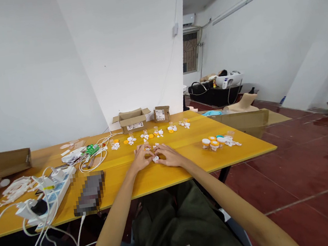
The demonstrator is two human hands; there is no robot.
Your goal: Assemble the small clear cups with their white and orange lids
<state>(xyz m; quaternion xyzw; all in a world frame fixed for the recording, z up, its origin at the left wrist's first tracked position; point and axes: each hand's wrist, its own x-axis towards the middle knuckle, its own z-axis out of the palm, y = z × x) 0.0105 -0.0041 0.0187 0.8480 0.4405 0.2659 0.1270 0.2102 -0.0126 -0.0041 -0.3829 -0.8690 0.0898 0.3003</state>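
My left hand (141, 158) and my right hand (168, 156) meet over the near middle of the yellow table. Between their fingertips is a small white round piece (156, 159), perhaps a lid; its exact kind is too small to make out. Fingers of both hands are bent and pinched at its edges. Just beyond the fingers lie small white pieces with dark marks (155, 145), partly hidden by the hands. Farther back are more groups of white pieces (130, 140), orange ring-like lids (151, 136) and small clear cups (170, 125).
At right stand several lidded jars (214, 144) beside a pile of white pieces (232, 141). Cardboard boxes (133, 123) sit at the back. A phone (90, 192), a power strip (58, 192) and tangled white cables fill the left side. Another cardboard box (5, 160) is far left.
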